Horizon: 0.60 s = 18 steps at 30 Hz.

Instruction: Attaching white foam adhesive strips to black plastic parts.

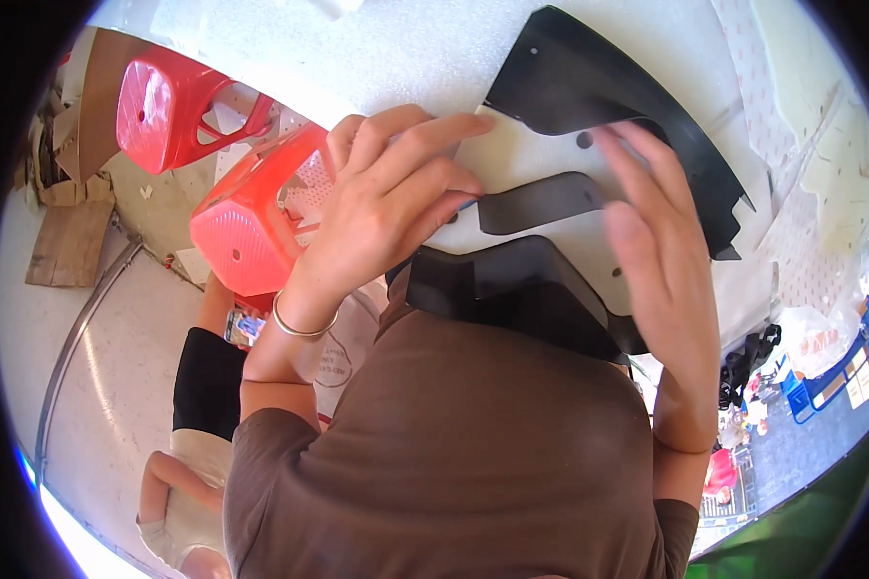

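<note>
In front of me lies a pale, flat piece (pixel 541 154) with several dark round holes. Along its far side runs a large curved black sheet (pixel 589 82) with a jagged right end. A short dark strip (pixel 541 203) crosses the middle of the pale piece. Nearest my body is a bent, glossy black piece (pixel 512 280). My left hand (pixel 391 183) is at the pale piece's left edge, fingers apart, with a small blue bit by the thumb tip. Over the right side hovers my right hand (pixel 652 212), fingers spread and partly smeared by motion; its fingertips are near the black sheet's inner edge.
White foam-like sheeting (pixel 406 58) covers the table. Two red plastic stools (pixel 237 232) stand to the left, and a seated person (pixel 198 473) holds a phone there. Cardboard (pixel 72 227) lies at the far left. A clear plastic bag (pixel 816 338) is on the right.
</note>
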Motion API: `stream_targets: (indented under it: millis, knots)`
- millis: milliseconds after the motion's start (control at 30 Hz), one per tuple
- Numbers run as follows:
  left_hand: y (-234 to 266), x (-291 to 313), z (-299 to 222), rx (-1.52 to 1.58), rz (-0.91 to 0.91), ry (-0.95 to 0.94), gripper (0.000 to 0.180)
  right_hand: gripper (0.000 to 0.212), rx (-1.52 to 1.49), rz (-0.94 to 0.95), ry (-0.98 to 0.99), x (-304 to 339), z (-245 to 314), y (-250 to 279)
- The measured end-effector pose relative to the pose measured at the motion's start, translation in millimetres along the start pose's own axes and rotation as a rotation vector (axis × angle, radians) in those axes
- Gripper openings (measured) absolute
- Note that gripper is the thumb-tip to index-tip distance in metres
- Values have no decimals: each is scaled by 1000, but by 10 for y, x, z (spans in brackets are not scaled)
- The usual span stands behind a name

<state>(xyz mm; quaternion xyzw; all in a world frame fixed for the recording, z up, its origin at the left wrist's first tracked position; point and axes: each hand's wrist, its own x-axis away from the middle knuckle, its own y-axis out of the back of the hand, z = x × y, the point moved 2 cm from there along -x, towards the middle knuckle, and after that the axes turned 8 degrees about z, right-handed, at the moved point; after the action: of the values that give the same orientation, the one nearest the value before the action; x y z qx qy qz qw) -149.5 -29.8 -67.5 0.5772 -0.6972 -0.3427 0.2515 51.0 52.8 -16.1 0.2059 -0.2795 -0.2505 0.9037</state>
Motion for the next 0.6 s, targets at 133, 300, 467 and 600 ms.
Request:
stream_targets:
  millis: [133, 300, 467, 600]
  knots:
    - [-68, -13, -20, -117, 19, -13, 19, 49, 37, -60, -157, 242, -47, -30]
    - [-166, 36, 1, -3, -83, 42, 19, 41, 71, -113, -429, 639, -145, 96]
    - [-167, 131, 44, 23, -182, 33, 22, 32, 56, -85, -391, 1070, -476, 289]
    - [-207, 136, 21, -1, -242, 36, 21, 27, -236, -235, -334, 1305, -918, 292]
